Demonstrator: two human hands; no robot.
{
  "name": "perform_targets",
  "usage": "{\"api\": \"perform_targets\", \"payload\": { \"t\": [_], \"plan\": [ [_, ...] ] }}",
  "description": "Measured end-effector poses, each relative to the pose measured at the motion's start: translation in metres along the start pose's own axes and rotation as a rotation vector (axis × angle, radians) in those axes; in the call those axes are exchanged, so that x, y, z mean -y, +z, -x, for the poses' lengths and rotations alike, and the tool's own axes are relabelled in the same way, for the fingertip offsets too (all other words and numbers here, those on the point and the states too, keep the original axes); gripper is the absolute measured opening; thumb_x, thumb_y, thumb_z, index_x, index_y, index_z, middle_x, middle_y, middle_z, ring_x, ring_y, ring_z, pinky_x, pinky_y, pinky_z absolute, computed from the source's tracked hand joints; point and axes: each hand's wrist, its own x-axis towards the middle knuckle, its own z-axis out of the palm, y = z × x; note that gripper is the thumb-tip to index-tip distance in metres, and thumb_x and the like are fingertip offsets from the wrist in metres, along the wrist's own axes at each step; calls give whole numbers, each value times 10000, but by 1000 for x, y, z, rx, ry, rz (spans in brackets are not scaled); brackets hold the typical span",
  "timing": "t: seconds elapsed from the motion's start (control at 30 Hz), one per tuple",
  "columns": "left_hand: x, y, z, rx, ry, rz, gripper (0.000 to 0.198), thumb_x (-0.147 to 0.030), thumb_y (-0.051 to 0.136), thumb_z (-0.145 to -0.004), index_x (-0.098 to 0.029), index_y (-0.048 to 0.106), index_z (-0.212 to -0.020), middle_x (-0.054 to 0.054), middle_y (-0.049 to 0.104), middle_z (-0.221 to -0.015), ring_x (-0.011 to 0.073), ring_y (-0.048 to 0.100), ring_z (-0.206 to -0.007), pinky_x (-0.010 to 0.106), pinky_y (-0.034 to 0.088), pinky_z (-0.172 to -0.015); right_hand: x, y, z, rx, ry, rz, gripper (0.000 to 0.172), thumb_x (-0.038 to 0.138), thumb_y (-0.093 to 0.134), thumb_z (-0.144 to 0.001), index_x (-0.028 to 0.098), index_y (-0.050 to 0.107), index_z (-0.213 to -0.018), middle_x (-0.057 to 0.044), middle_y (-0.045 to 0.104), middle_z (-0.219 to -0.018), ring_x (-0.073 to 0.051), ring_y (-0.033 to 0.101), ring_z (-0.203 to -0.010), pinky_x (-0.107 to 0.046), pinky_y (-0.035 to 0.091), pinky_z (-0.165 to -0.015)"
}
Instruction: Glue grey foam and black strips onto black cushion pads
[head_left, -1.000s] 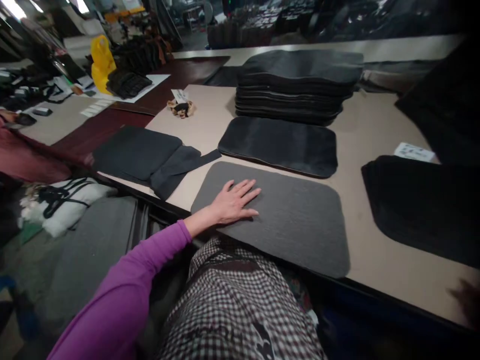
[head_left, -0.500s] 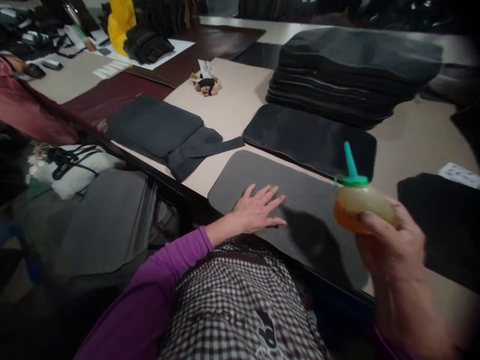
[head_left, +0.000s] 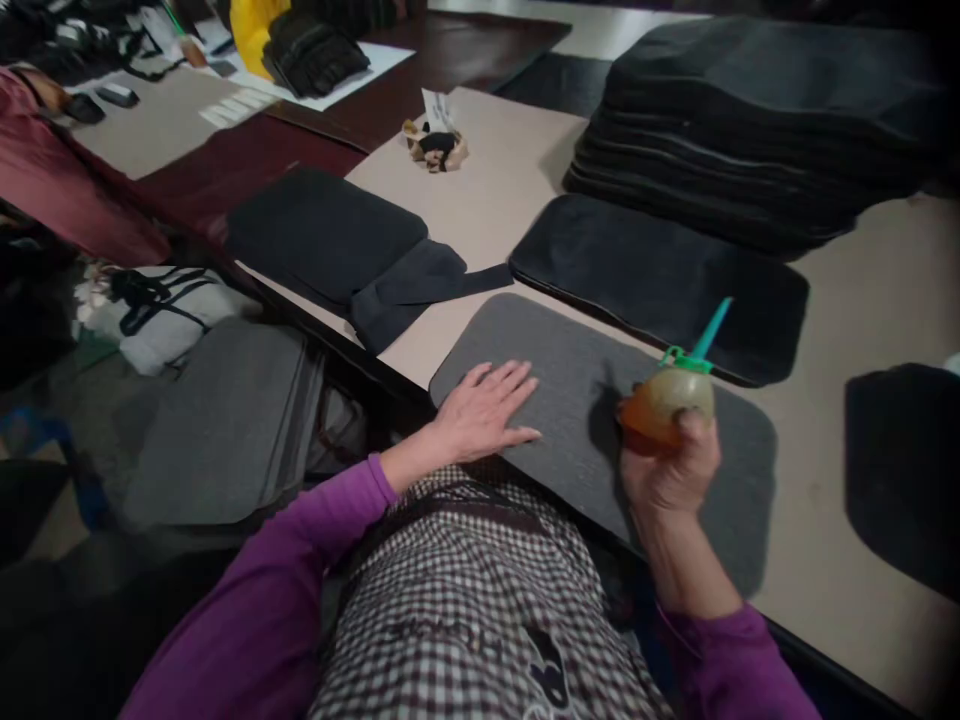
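Note:
A grey felt mat [head_left: 585, 400] with rounded corners lies at the near edge of the beige table [head_left: 495, 190]. My left hand [head_left: 487, 410] rests flat on its left part, fingers stretched out. My right hand [head_left: 671, 470] is wrapped round a small squeeze bottle [head_left: 667, 400] with yellowish liquid and a green nozzle, held over the mat's right half with the nozzle tilted up to the right.
A black mat [head_left: 660, 280] lies just beyond the grey one, with a tall stack of black mats [head_left: 750, 140] behind it. Dark fabric pieces [head_left: 352, 250] lie at the left. Another black piece [head_left: 900, 470] sits at the right. A grey mat pile [head_left: 225, 420] lies below the table's edge.
My right hand has come in from the right with the squeeze bottle and now holds it low over the grey mat. My left hand stays flat on the mat.

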Motion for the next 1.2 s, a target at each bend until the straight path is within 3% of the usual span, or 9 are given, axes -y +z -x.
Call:
{"api": "perform_targets", "payload": {
  "t": [0.27,0.4,0.53,0.63,0.77,0.87,1.03,1.13,1.2],
  "plan": [
    [32,-4,44,29,-182,-46,825,-692,253,-1060,-140,314,-1669,121,229,-1767,262,242,-1637,465,273,-1305,1,-6,2,4,68,-74,492,457,814,-734,234,662,-1146,-37,704,-1043,-210,733,-857,-368,666,-718],
    [29,-12,47,16,-235,-103,749,-628,265,-1081,-165,326,-1667,139,294,-1742,298,313,-1610,583,258,-1293,12,-9,5,63,160,-94,486,527,806,-787,250,642,-1151,-52,708,-1094,-234,745,-923,-415,675,-771],
    [17,-33,16,-40,-140,-123,731,-614,278,-1084,-164,352,-1656,146,285,-1745,316,303,-1612,613,243,-1286,41,-10,2,120,203,-84,502,465,881,-702,270,660,-1108,-42,717,-1100,-238,734,-990,-394,663,-824],
    [12,-40,-25,-3,38,-92,736,-644,244,-1079,-203,363,-1656,91,281,-1756,315,293,-1613,572,292,-1269,66,-11,-6,85,168,16,592,377,940,-621,278,663,-1135,-31,708,-1131,-211,718,-956,-297,634,-706],
    [17,-22,-76,50,220,-63,761,-687,217,-1065,-234,362,-1659,74,280,-1760,319,291,-1611,543,285,-1267,85,-12,-22,-19,67,309,654,486,935,-655,277,638,-1199,-31,693,-1105,-186,688,-832,-232,553,-533],
    [23,-2,-95,48,255,-45,827,-733,213,-1043,-197,366,-1654,115,296,-1751,274,272,-1623,496,238,-1294,83,-4,-36,-19,11,576,626,623,858,-735,278,629,-1204,-28,688,-1020,-183,662,-731,-248,528,-483],
    [26,12,-97,27,260,-9,867,-768,226,-1023,-177,404,-1633,149,380,-1710,283,310,-1605,486,245,-1283,55,37,-59,297,47,635,708,672,853,-721,274,566,-1231,-29,683,-980,-174,600,-618,-284,480,-450],
    [25,11,-95,4,247,21,845,-769,257,-1021,-201,413,-1627,134,455,-1668,286,358,-1577,492,252,-1281,34,68,-67,490,12,630,754,666,848,-726,268,551,-1293,-67,692,-1154,-249,682,-912,-362,591,-702],
    [24,11,-93,-12,232,29,819,-765,284,-1021,-223,424,-1619,120,450,-1673,288,358,-1578,493,242,-1289,22,83,-69,572,-51,670,769,653,836,-748,267,539,-1343,-78,683,-1228,-286,667,-1086,-440,577,-918]
  ]
}}
